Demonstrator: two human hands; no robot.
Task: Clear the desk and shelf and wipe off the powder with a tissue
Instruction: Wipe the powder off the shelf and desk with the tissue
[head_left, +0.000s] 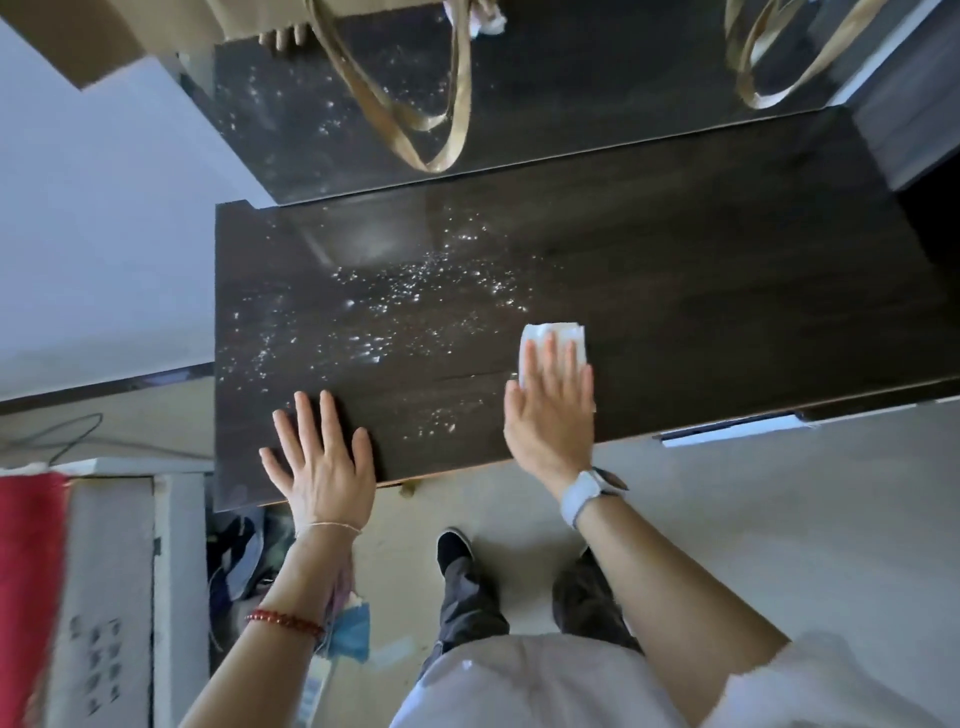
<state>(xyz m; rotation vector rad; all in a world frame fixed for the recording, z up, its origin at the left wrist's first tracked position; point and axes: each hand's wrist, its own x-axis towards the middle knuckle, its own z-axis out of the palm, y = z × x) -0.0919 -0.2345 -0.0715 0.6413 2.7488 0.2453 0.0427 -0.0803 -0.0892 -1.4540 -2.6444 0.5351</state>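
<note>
Tissue (554, 343) under our flat right hand (550, 415) on the desk (701, 291).
Powder (395, 301) lies left; our left hand (322, 457) rests spread wide.

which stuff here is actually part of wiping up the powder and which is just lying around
Part of the job:
- tissue, pressed flat under the right hand
- white powder scattered on the dark desk
- left hand, resting flat on the desk's near edge

Just lying about:
- tan bag straps hanging behind the desk
- white box on the floor at left
- red cloth
</note>
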